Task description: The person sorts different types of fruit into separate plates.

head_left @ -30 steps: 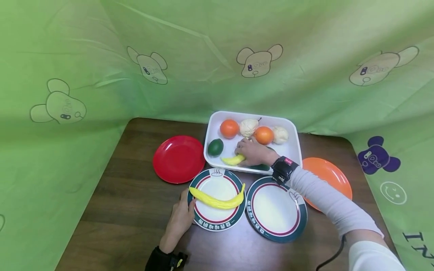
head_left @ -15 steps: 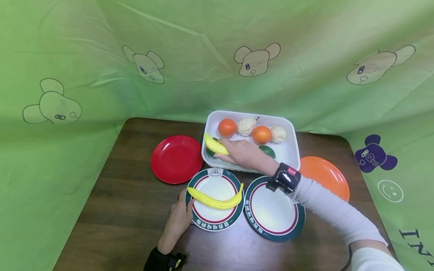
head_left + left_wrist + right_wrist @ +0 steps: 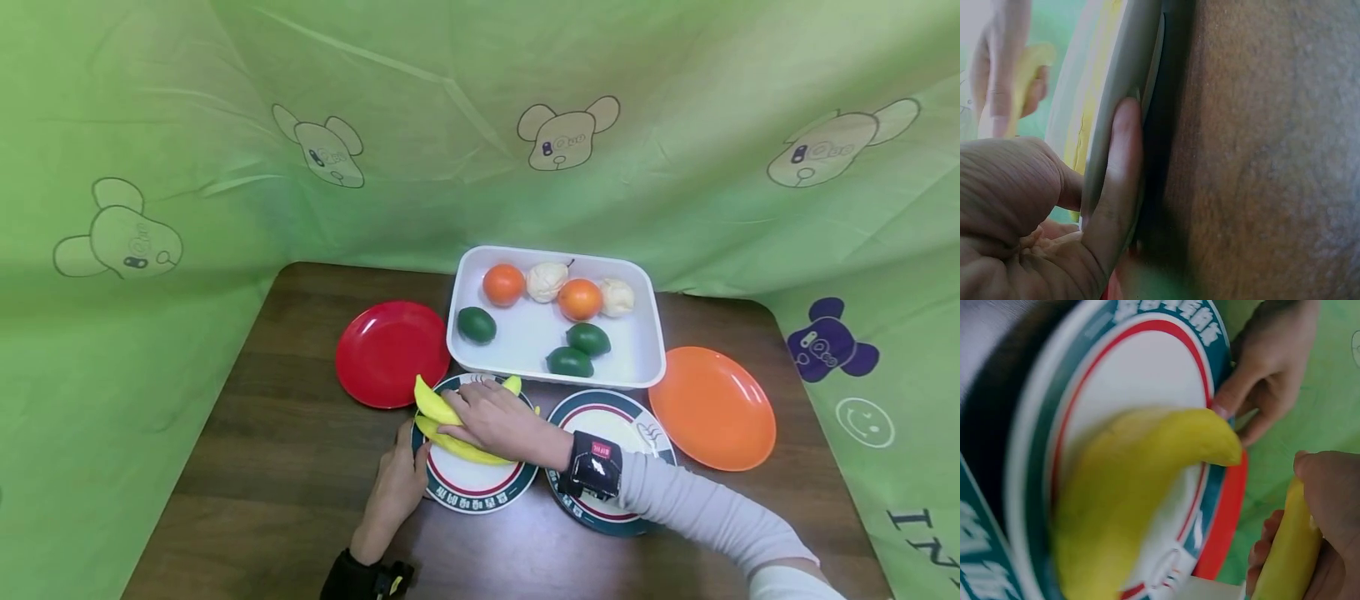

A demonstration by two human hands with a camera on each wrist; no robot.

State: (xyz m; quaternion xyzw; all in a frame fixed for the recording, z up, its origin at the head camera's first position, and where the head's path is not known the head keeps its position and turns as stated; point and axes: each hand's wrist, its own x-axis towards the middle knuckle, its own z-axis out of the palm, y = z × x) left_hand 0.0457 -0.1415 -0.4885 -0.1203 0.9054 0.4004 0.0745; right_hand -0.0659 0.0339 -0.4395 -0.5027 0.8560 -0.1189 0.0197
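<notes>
Near the red plate [image 3: 392,354], pinches the rim of the left plate [image 3: 474,483] with the left hand [image 3: 397,486]. Over the lower banana [image 3: 461,447] on that plate, grips the upper banana [image 3: 432,403] in the right hand [image 3: 501,422], just in front of the tray [image 3: 525,333]. Holds the right wristband [image 3: 596,464] over the right plate [image 3: 609,422], near the orange plate [image 3: 712,408].

- The head view was bright, with soft glare on the wooden table [image 3: 487,562].
- The left wrist view was hazy at upper left; dark shadow lined the dinner plate [image 3: 1132,59].
- In the right wrist view, the banana [image 3: 1113,494] looked blurred.
</notes>
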